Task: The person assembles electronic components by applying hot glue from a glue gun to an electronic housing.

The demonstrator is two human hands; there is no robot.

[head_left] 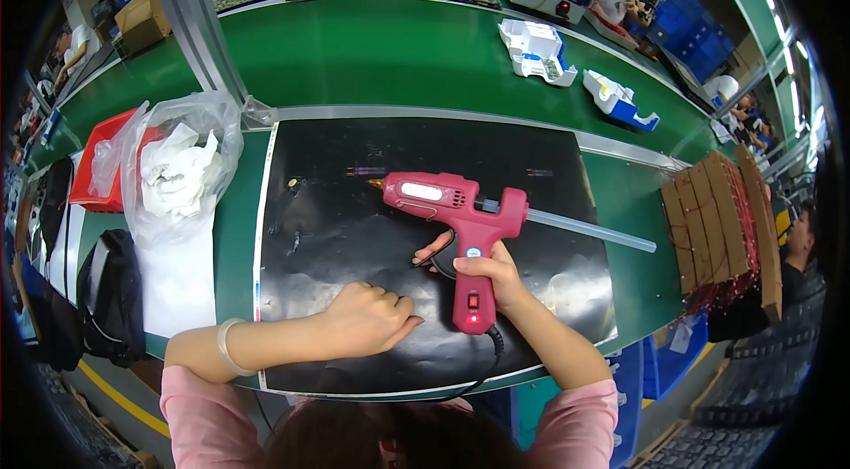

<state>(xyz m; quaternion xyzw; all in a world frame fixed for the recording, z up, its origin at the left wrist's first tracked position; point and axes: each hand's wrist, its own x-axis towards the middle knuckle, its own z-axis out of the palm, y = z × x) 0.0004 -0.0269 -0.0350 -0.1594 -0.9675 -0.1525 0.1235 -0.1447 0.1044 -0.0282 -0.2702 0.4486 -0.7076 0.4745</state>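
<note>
My right hand (496,277) is wrapped around the handle of a pink hot glue gun (443,194), its other fingers showing past the trigger side. The gun is held above a black mat (319,270), its brass nozzle pointing left. A long translucent glue stick (593,230) sticks out of its back end to the right. On the handle, a red switch is lit, and a black cord runs down from the base. My left hand (370,318) is curled into a fist over the mat, left of the handle; nothing shows in it.
At left stand a plastic bag of white tissue (181,170), a red bin (99,177) and a black bag (111,287). White-and-blue housings (536,51) lie on the green conveyor (354,53) ahead. Cardboard-divided red wired parts (713,221) stand at right. Co-workers sit beyond the conveyor.
</note>
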